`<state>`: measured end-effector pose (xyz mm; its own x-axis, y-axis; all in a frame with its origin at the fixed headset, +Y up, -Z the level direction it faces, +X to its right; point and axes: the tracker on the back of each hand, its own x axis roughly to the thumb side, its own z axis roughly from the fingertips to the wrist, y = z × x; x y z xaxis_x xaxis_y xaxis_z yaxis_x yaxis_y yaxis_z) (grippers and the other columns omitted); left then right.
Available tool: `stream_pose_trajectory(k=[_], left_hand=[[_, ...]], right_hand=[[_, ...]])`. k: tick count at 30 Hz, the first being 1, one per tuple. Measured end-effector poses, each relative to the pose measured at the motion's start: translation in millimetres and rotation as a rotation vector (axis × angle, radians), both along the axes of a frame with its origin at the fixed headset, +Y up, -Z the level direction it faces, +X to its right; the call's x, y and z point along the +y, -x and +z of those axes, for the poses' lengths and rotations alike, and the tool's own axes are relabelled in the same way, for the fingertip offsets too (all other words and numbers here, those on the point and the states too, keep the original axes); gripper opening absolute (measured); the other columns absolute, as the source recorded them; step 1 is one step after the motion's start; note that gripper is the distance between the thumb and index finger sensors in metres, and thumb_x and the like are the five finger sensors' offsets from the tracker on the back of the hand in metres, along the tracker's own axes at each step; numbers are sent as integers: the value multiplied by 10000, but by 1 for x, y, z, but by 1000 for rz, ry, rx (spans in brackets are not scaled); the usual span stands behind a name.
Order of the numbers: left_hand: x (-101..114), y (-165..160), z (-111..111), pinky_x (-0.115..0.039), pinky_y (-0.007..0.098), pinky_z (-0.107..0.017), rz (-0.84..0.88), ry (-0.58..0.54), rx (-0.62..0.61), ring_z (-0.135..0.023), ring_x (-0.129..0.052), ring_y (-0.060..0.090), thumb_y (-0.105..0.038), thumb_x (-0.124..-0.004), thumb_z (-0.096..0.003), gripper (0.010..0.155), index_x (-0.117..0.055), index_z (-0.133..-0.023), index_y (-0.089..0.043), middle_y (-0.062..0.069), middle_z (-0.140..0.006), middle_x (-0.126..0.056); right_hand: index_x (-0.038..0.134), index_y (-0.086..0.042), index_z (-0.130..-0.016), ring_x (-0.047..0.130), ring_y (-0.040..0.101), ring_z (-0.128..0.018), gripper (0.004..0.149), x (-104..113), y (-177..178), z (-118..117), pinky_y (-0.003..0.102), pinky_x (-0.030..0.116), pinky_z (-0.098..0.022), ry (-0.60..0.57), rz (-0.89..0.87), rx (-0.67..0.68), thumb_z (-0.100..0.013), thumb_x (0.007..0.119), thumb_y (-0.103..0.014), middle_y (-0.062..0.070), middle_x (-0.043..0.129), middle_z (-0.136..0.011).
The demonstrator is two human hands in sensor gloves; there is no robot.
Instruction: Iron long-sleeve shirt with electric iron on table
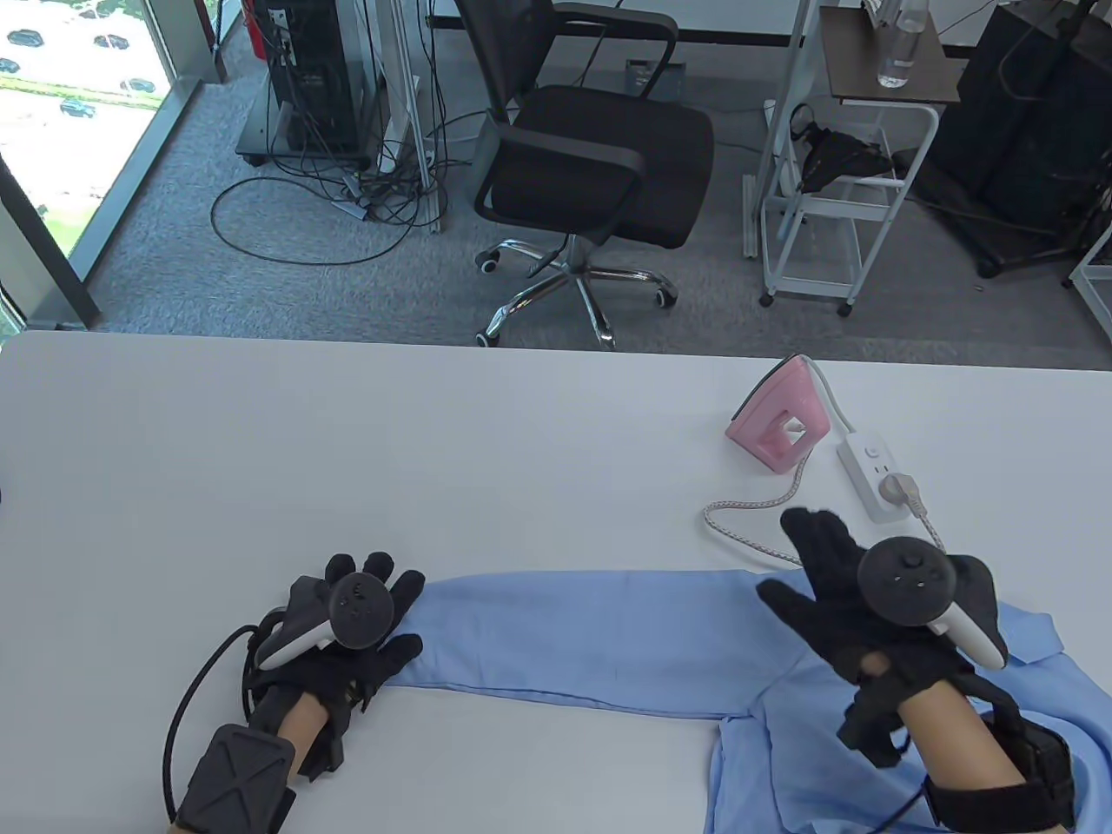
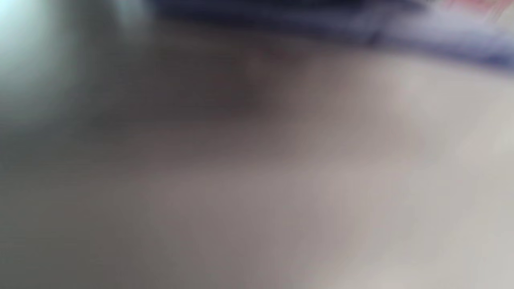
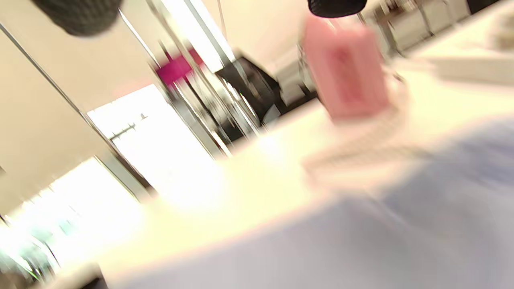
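Observation:
A light blue long-sleeve shirt (image 1: 608, 643) lies on the white table (image 1: 347, 452), one sleeve stretched out to the left. My left hand (image 1: 373, 608) rests flat on the cuff end of that sleeve, fingers straight. My right hand (image 1: 817, 565) hovers over the shoulder end of the sleeve with its fingers spread, holding nothing. The pink iron (image 1: 782, 417) stands upright beyond the right hand, apart from it. In the blurred right wrist view the iron (image 3: 345, 68) shows past the blue shirt (image 3: 361, 241). The left wrist view is a blur of table and blue cloth (image 2: 441, 40).
A white power strip (image 1: 877, 473) lies right of the iron, with the iron's braided cord (image 1: 747, 521) looping over the table toward the shirt. A black office chair (image 1: 591, 165) and a white trolley (image 1: 834, 191) stand beyond the table's far edge.

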<state>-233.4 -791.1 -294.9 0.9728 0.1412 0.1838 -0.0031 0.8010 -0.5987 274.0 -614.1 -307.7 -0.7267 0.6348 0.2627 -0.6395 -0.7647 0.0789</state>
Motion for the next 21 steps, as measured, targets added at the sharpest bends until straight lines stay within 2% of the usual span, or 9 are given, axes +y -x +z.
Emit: stream_pose_trajectory(k=[1,2,3,5,7,8,11,16,21], left_hand=[[-6,2,0,-145,806,-656,-34,35,2,-990,57,523,-687,-411,-397,827,69,-1015,-421,85,-1076,173],[-5,3,-1,-115,811,-639,28,23,2,-976,86,524,-691,-410,-401,835,82,-1015,-412,89,-1068,190],[-4,3,-1,-125,807,-651,46,-8,34,-996,50,517,-685,-453,-400,838,21,-1035,-414,77,-1094,138],[-5,2,1,-125,810,-650,22,9,18,-995,55,518,-689,-451,-407,842,29,-1037,-404,81,-1093,145],[-5,1,1,-118,814,-647,11,11,13,-990,72,525,-695,-426,-405,846,62,-1028,-396,92,-1083,169],[-5,1,1,-121,815,-647,14,9,14,-991,67,529,-694,-429,-406,848,59,-1030,-392,95,-1085,165],[-6,1,1,-108,815,-643,20,15,18,-987,81,529,-694,-427,-407,848,66,-1028,-394,95,-1080,178],[-6,0,2,-96,820,-635,23,23,22,-979,93,534,-694,-422,-412,848,77,-1026,-388,100,-1074,190],[-6,0,2,-82,824,-624,32,33,22,-968,110,538,-695,-417,-416,850,88,-1024,-381,104,-1065,205]], right_hand=[[221,-202,-1123,453,616,-1037,858,6,-1,-10,819,390,-693,-95,-101,-28,-519,673,-612,229,188,-1199],[248,-183,-1117,491,605,-1029,854,11,-4,-21,799,408,-703,-187,-212,-80,-518,710,-578,228,218,-1194],[247,-153,-1110,503,602,-1024,869,12,-7,-30,779,421,-712,-226,-283,-104,-517,737,-556,231,212,-1186],[148,-162,-1098,401,596,-1063,960,7,-15,-52,740,360,-758,-188,-464,-175,-503,790,-556,214,87,-1181],[46,-154,-1075,313,589,-1085,1086,-2,-21,-67,726,316,-779,-177,-541,-239,-473,836,-593,212,-26,-1160],[-14,-160,-1061,257,586,-1092,1149,-10,-24,-76,727,296,-782,-156,-552,-266,-459,858,-604,206,-77,-1147],[-115,-204,-1027,131,560,-1104,1222,-36,-33,-96,733,243,-794,-68,-484,-342,-446,873,-629,174,-170,-1124],[-115,-192,-1031,113,544,-1107,1202,-91,-44,-120,751,228,-791,71,-646,-469,-494,897,-553,159,-101,-1165],[-98,-178,-1040,169,527,-1118,1123,-125,-38,-137,757,260,-797,172,-631,-535,-556,870,-476,150,20,-1204]])
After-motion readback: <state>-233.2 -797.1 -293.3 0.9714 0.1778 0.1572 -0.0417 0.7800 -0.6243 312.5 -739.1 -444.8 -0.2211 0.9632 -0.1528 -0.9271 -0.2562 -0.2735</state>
